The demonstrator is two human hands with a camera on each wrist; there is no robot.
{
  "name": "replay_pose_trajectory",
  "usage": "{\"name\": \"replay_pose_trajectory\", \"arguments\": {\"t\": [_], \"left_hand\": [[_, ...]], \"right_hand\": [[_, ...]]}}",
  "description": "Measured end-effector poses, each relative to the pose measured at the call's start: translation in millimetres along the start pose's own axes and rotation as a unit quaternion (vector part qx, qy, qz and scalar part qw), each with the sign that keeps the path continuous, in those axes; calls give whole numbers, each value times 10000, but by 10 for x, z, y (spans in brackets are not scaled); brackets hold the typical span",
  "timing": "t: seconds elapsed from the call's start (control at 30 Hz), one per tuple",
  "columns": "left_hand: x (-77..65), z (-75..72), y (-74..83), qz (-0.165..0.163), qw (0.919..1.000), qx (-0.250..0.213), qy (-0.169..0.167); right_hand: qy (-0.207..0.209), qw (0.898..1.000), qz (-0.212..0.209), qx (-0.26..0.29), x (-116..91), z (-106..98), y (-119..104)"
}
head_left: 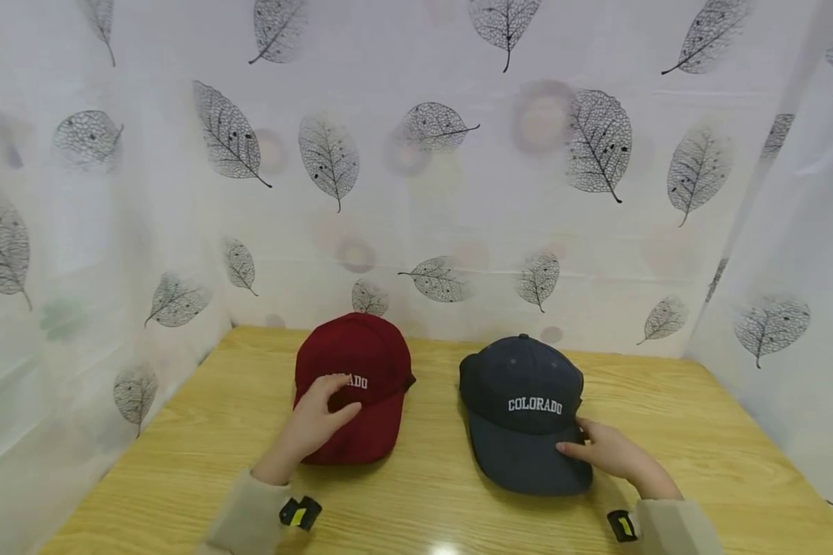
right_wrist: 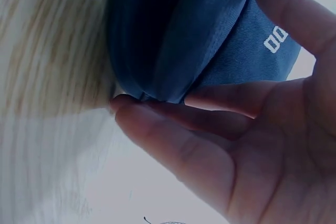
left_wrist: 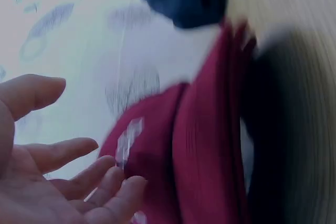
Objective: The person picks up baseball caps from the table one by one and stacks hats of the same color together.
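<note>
A red baseball cap (head_left: 382, 424) with white lettering lies on the left of the table, brim toward me. My left hand (head_left: 312, 420) is at its front, thumb and fingers spread, overlapping part of the lettering. In the left wrist view, the loosely bent fingers (left_wrist: 113, 198) are near the crown and grip nothing. To the right lies a navy baseball cap (head_left: 521, 447) marked COLORADO, brim also facing me. My right hand (head_left: 614, 451) holds its right side, thumb over the brim. The right wrist view shows the fingers (right_wrist: 173, 135) along the cap's lower edge.
Both caps lie on a light wood-grain table (head_left: 666, 432), with a gap between them. A white curtain (head_left: 416, 200) printed with leaves encloses the back and both sides. A black strap (head_left: 301, 512) with a yellow mark shows at my left wrist.
</note>
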State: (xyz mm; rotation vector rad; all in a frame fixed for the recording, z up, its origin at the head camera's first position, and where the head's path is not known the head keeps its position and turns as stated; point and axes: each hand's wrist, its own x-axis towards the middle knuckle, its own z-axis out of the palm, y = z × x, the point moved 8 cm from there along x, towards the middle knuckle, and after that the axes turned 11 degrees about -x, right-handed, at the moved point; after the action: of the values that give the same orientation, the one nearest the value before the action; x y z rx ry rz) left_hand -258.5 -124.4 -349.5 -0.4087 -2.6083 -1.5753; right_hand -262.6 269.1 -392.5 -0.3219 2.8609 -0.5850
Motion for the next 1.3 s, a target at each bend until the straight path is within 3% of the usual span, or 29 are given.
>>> {"name": "replay_pose_trajectory", "arguments": {"t": [0.17,0.3,0.4,0.53,0.63,1.3], "left_hand": [[-67,-306,-213,-470,9981,383,-78],[-63,-378,-369,-686,9951,635,-328],[-41,-334,-456,-690,9931,743,-590],[-31,-255,-540,-780,9922,502,-833],[-32,-227,-561,-822,9924,318,-860],[40,-74,-520,-701,9938,234,-827]], "right_hand": [[-11,10000,38,-21,-16,17,-13],[15,9999,102,-100,-20,17,-29],[111,9997,98,-187,-12,17,-45],[161,9995,88,-261,14,36,-70],[100,9994,157,-282,29,50,-75],[-14,9984,380,-428,148,89,-55]]}}
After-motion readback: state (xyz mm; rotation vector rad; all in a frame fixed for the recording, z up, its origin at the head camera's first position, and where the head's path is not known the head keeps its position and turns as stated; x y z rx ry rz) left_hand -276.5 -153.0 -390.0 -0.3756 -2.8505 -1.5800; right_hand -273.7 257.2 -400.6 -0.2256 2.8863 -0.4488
